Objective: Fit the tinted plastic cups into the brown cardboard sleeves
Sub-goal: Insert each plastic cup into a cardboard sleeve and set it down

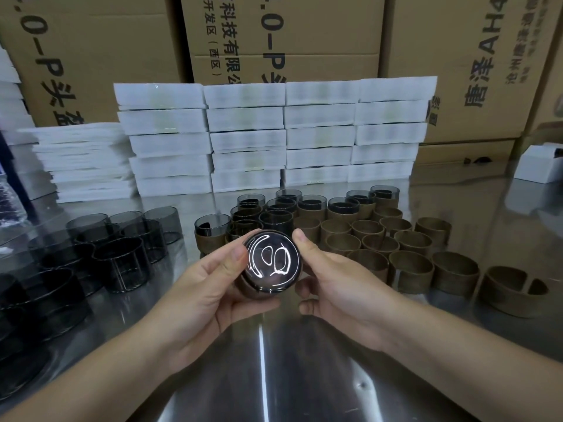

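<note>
Grasped by the left hand (210,281) and right hand (338,284), the tinted cup (272,259) should be pressed squarely into its cardboard sleeve (250,290).

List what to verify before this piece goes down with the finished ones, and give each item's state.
1. Grip: the left hand and right hand both hold the held cup - ok.
2. Sleeve on: the brown sleeve shows around the cup's wall - ok.
3. Cup fully seated in the sleeve: its base faces the camera and hides the depth - cannot tell.
4. Landing spot: there is bare steel table in front of the finished cups - ok.
5. Empty sleeves are at hand on the right - ok.
6. Loose cups are at hand on the left - ok.
</note>
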Tool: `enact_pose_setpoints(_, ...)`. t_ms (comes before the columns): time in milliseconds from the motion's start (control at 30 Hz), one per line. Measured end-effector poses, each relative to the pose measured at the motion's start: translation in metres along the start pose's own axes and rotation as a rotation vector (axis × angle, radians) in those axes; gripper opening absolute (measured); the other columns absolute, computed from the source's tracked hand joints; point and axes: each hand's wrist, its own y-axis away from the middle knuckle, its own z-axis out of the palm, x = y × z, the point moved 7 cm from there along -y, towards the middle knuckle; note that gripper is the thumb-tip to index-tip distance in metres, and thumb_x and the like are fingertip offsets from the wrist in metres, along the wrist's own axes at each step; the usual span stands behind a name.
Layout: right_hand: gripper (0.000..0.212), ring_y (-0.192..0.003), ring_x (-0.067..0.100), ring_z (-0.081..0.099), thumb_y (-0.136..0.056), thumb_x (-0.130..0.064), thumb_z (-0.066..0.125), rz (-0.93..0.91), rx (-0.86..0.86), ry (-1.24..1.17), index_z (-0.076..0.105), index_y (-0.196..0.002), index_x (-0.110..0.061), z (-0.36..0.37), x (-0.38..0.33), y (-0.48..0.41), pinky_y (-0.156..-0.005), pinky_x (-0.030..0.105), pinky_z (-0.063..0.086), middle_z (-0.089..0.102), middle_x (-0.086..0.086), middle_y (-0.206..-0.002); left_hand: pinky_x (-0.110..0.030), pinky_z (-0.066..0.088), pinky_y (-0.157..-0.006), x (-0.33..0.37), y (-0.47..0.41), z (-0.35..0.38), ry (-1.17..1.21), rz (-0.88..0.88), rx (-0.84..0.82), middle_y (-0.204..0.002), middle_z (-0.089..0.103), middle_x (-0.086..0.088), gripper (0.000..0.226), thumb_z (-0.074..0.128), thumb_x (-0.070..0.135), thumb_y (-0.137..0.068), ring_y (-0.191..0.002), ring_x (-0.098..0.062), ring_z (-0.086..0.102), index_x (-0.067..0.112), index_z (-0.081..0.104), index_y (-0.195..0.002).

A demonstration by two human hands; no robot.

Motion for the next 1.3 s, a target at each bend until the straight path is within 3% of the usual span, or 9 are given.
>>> enact_pose_setpoints(367, 0.042, -0.052, 0.003, 0.042, -0.072, -0.060, 0.056, 0.012, -0.022, -0.030, 0.071, -0.087, -0.023, 0.001, 0.001, 0.001, -0.053, 0.018, 0.042, 0.059, -0.015, -0.063, -0.035, 0.060, -0.065, -0.003, 0.000, -0.001, 0.005, -0.013, -0.006, -0.113, 0.072, -0.013, 0.079, 0.096, 0.049, -0.036, -0.092, -0.026, 0.073, 0.019, 0.075, -0.107)
enact_pose_setpoints(567, 0.037, -0.053, 0.004, 0.040, -0.073, -0.059, 0.057, 0.000, -0.038, -0.045, 0.076, -0.074, -0.027, 0.002, 0.002, 0.002, -0.051, 0.017, 0.042, 0.058, -0.015, -0.064, -0.035, 0.060, -0.064, -0.003, 0.001, -0.001, 0.012, -0.021, 0.004, -0.113, 0.072, -0.015, 0.081, 0.096, 0.048, -0.036, -0.092, -0.027, 0.073, 0.017, 0.074, -0.107)
enact_pose_setpoints(800, 0.043, -0.053, 0.005, 0.040, -0.069, -0.060, 0.059, 0.003, -0.006, -0.046, 0.074, -0.086, -0.024, 0.001, 0.001, 0.001, -0.051, 0.017, 0.042, 0.055, -0.012, -0.066, -0.035, 0.060, -0.065, -0.002, 0.002, -0.001, 0.013, -0.015, 0.024, -0.113, 0.071, -0.016, 0.079, 0.096, 0.048, -0.038, -0.093, -0.028, 0.073, 0.017, 0.074, -0.107)
enact_pose_setpoints(900, 0.046, -0.053, 0.005, 0.042, -0.077, -0.059, 0.058, -0.002, 0.035, -0.060, 0.072, -0.096, -0.020, 0.001, 0.002, 0.001, -0.052, 0.019, 0.042, 0.052, -0.006, -0.072, -0.035, 0.060, -0.065, -0.002, 0.002, -0.002, 0.033, -0.011, 0.036, -0.116, 0.070, -0.017, 0.082, 0.096, 0.046, -0.040, -0.096, -0.030, 0.072, 0.017, 0.072, -0.112)
enact_pose_setpoints(1133, 0.033, -0.058, 0.007, 0.050, -0.091, -0.042, 0.055, -0.089, 0.067, -0.106, 0.073, -0.101, -0.016, 0.002, 0.000, 0.002, -0.052, 0.018, 0.045, 0.067, -0.005, -0.080, -0.032, 0.060, -0.066, 0.006, 0.000, -0.010, -0.037, 0.060, 0.149, -0.113, 0.071, -0.019, 0.084, 0.094, 0.052, -0.039, -0.094, -0.031, 0.072, 0.013, 0.073, -0.110)
enact_pose_setpoints(1300, 0.063, -0.067, 0.003, 0.052, -0.066, -0.054, 0.064, -0.175, 0.067, -0.051, 0.069, -0.118, -0.020, 0.000, -0.006, 0.002, -0.062, 0.018, 0.047, 0.071, -0.005, -0.097, -0.031, 0.060, -0.066, 0.006, 0.001, -0.014, -0.043, 0.082, 0.210, -0.111, 0.072, -0.016, 0.057, 0.078, 0.036, -0.060, -0.094, -0.029, 0.073, 0.009, 0.073, -0.110)
